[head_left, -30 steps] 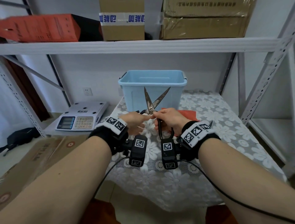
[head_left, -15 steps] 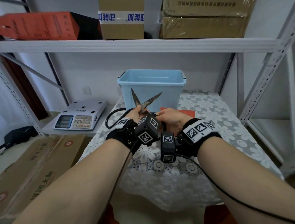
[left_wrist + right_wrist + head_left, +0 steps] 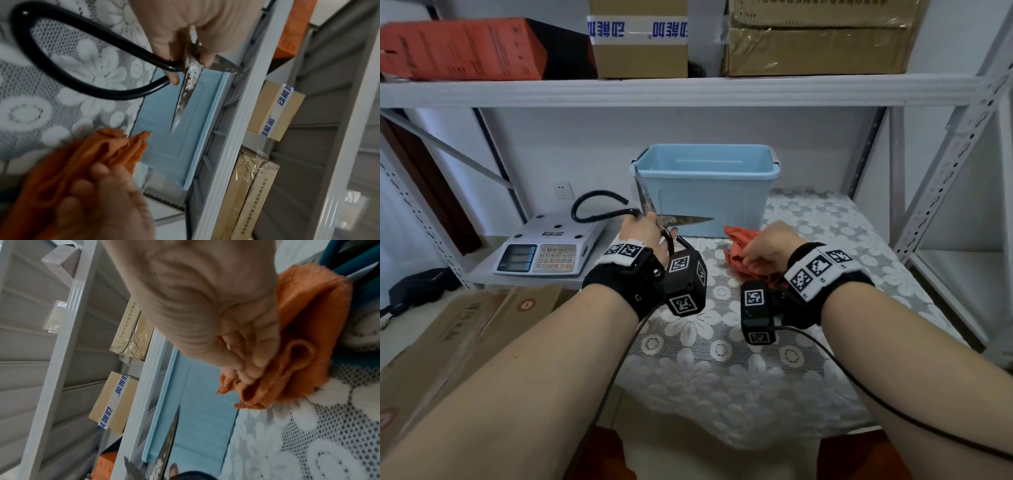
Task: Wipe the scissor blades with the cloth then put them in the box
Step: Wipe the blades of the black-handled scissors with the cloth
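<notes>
My left hand (image 3: 642, 229) grips the scissors (image 3: 678, 220) near the pivot, with the stained blades spread apart, one upward and one to the right. Their black loop handle (image 3: 68, 65) arcs out to the left. The blades (image 3: 185, 91) carry white smears in the left wrist view. My right hand (image 3: 768, 248) pinches the orange cloth (image 3: 739, 246), which lies bunched on the lace-covered table (image 3: 722, 377). The cloth (image 3: 304, 331) is folded between my fingers in the right wrist view. The light blue box (image 3: 705, 192) stands open at the back, behind both hands.
A white electronic scale (image 3: 548, 250) sits on a low shelf to the left. Cardboard boxes (image 3: 465, 329) lie at the lower left. A shelf board (image 3: 688, 90) with cartons and a red box runs overhead. Perforated steel uprights (image 3: 945, 178) stand at the right.
My right hand let go of the scissors and moved right onto the orange cloth. My left hand took the scissors alone, swung them left and turned the handle loop outward.
</notes>
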